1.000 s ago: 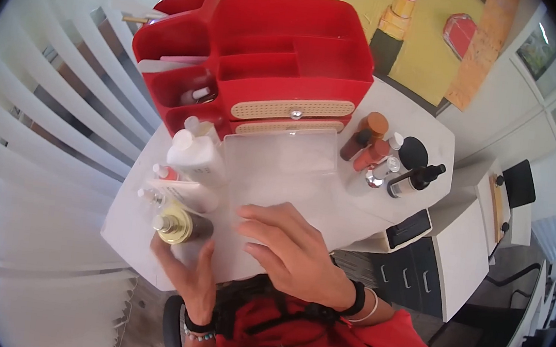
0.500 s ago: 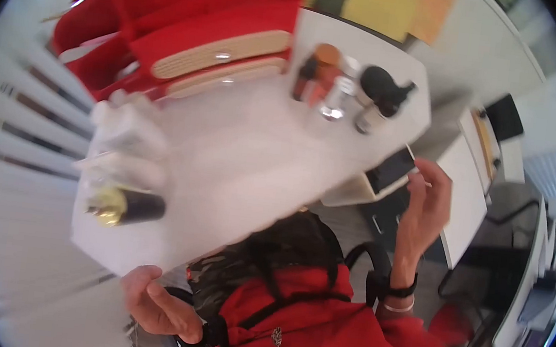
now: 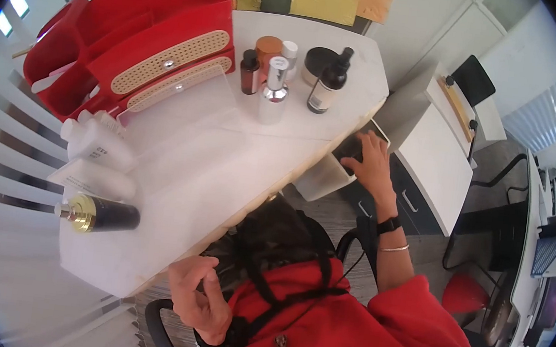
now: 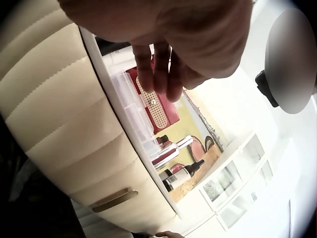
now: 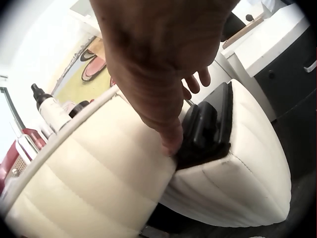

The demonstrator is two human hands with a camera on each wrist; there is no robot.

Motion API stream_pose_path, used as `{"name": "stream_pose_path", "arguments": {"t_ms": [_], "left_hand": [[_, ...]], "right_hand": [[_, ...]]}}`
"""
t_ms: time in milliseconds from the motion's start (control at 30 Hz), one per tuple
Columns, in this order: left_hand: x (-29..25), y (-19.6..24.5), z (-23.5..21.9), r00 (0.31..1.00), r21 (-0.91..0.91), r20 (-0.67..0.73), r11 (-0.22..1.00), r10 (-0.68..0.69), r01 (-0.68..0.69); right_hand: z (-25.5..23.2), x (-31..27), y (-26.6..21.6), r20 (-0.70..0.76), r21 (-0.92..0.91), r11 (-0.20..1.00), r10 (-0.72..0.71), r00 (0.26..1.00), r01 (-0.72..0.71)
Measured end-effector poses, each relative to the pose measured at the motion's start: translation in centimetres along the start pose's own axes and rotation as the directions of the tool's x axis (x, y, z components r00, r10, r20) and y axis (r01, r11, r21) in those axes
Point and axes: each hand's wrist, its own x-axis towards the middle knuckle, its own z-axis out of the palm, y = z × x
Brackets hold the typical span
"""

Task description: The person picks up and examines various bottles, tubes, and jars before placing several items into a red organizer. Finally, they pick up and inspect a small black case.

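My right hand (image 3: 373,167) reaches into the mouth of a pulled-out padded drawer (image 3: 321,182), fingers spread and loosely bent. In the right wrist view the thumb is at the drawer's near rim, beside dark black items (image 5: 204,126) inside; I cannot tell whether the fingers touch them. My left hand (image 3: 201,295) hovers by the table's front edge, fingers loosely curled around nothing. Nearest to it on the tabletop, a dark bottle with a gold collar (image 3: 108,216) lies in view at the left corner.
A red organizer (image 3: 150,29) stands at the back left, with a clear tray (image 3: 176,104) before it. White bottles (image 3: 100,139) stand on the left. Brown, silver and black-capped bottles (image 3: 329,83) stand at the right. A white cabinet (image 3: 433,167) is beyond the drawer.
The left hand has left the gold-collared bottle and drawn back to the front edge. My right hand has swung from over the table to the drawer. The view has turned rightward.
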Motion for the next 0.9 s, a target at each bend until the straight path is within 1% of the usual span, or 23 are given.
{"name": "stream_pose_path", "arguments": {"t_ms": [33,67,100,133,167,233,300,367,400,433,500,567,633,767,833,900], "left_hand": [[-0.4,-0.2,-0.3,1.0,0.014,0.012,1.0,-0.023,0.023],[-0.9,-0.2,-0.6,1.0,0.023,-0.001,0.999,-0.028,0.028],[-1.3,-0.4,-1.0,0.996,0.024,0.019,0.996,-0.087,0.086],[-1.4,-0.5,-1.2,0.989,0.028,0.037,0.99,-0.141,0.14],[-1.2,-0.6,-1.3,0.99,0.043,0.023,0.989,-0.139,0.138],[-0.3,-0.5,-1.5,0.998,0.037,0.005,0.998,-0.058,0.058],[1.2,-0.3,-1.5,1.0,0.047,-0.018,0.999,-0.013,0.014],[3.0,-0.4,-1.1,0.998,0.03,0.058,0.999,0.021,-0.023],[3.9,-0.6,-0.5,0.997,0.012,0.076,1.0,0.026,-0.027],[4.9,-1.0,0.0,0.997,0.019,0.068,0.999,0.025,-0.027],[7.1,-1.3,1.3,0.983,-0.007,0.172,0.998,0.059,-0.058],[8.9,-1.3,2.4,0.978,-0.018,0.204,0.999,0.038,-0.035],[10.0,-1.8,3.4,0.969,-0.051,0.234,0.996,0.082,-0.072],[10.8,-2.9,4.3,0.961,-0.039,0.273,0.998,0.052,-0.043],[10.5,-3.3,4.3,0.96,-0.005,0.279,1.0,0.008,-0.007],[10.5,-3.4,4.5,0.961,0.002,0.278,1.0,-0.011,0.011]], "right_hand": [[0.6,-0.2,0.1,0.059,0.015,1.0,0.019,0.998,-0.02],[1.4,-0.6,0.4,-0.013,0.01,1.0,-0.011,1.0,0.011],[1.7,-0.6,0.8,-0.01,0.017,0.999,-0.027,1.0,0.028],[1.9,-0.5,1.2,-0.045,0.005,0.999,-0.043,0.998,0.043],[2.3,-0.3,1.3,-0.079,-0.004,0.998,-0.056,0.995,0.055],[1.9,0.3,0.3,-0.115,0.014,0.996,-0.082,0.99,0.084],[2.0,0.9,0.0,-0.074,0.019,0.999,-0.028,0.997,0.029],[1.9,1.6,-0.1,-0.04,-0.041,0.999,0.0,0.999,-0.002],[1.7,2.0,-0.4,-0.031,-0.041,0.999,0.003,1.0,-0.005],[1.5,2.2,-0.5,0.029,-0.034,0.999,0.035,0.999,-0.034],[1.5,2.1,-0.3,0.042,-0.04,0.999,0.004,0.999,-0.003],[1.5,2.1,-0.2,0.055,-0.03,1.0,0.004,0.999,-0.002],[1.5,2.5,-0.3,0.061,-0.023,1.0,0.009,0.998,-0.007],[1.0,2.8,-0.5,0.092,0.025,0.994,0.105,0.99,-0.108],[0.4,2.9,-0.7,0.111,0.041,0.989,0.135,0.985,-0.14],[-1.0,2.6,-1.0,0.139,0.081,0.959,0.26,0.956,-0.273]]}}
